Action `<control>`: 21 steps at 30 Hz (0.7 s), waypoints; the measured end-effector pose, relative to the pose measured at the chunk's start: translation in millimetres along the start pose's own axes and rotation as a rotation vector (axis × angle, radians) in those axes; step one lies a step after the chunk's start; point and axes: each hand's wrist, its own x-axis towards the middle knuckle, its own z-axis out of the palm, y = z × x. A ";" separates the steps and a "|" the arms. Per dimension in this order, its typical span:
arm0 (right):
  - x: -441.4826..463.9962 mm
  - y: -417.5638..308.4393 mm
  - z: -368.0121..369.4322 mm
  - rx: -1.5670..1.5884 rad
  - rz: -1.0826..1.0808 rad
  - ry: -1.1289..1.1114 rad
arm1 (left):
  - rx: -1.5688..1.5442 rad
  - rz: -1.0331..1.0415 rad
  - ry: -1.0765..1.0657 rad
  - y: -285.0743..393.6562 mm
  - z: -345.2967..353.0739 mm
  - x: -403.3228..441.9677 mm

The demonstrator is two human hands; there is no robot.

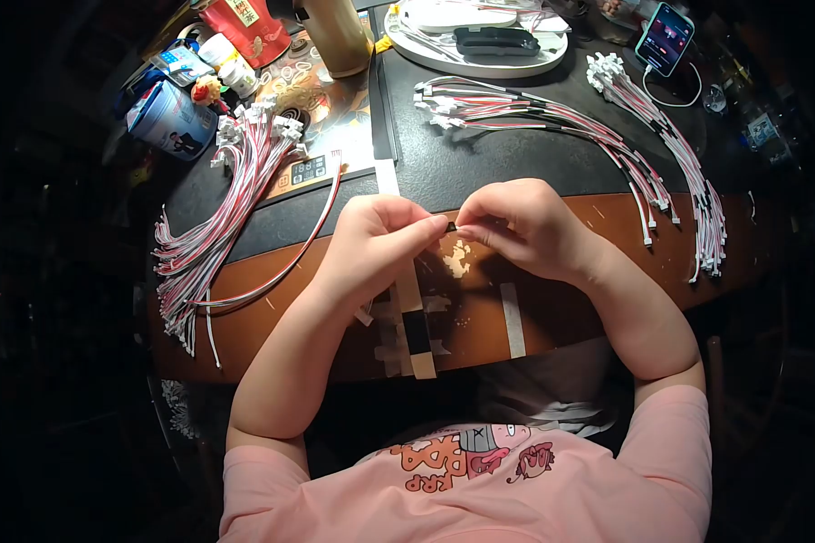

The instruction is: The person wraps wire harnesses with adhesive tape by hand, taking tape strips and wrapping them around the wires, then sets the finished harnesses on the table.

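Note:
My left hand [394, 228] and my right hand [507, 222] meet above the brown table edge, fingertips pinched at the two ends of a small black piece [451, 226]. What else lies inside the fingers is hidden. A white connector end [363, 317] shows below my left wrist. Left of my left hand, a single red, white and black cable [321, 222] curves over the table, beside a thick bundle of similar cables [235, 195]. Two more bundles, one with black bands [552, 116] and another [666, 136], lie beyond my right hand.
A white round tray [480, 65] holds a black case at the back. A phone [666, 38] with a white cord stands back right. Back left are a red pouch [244, 27], a blue tub [172, 118] and a tall cup [335, 36]. Tape strips [512, 321] cross the brown edge.

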 end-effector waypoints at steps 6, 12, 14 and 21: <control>-0.9 -1.2 -1.4 0.052 0.138 -0.033 | 0.054 0.192 0.141 -0.9 7.1 3.3; 0.7 5.5 1.6 -0.032 0.018 0.025 | 0.359 0.687 0.165 -10.2 7.1 8.7; 1.2 9.1 3.7 -0.143 -0.132 0.073 | 0.342 0.639 0.136 -10.2 7.0 9.9; 1.4 -5.7 -1.4 0.052 0.154 -0.038 | 0.406 0.668 0.153 -7.2 9.1 7.8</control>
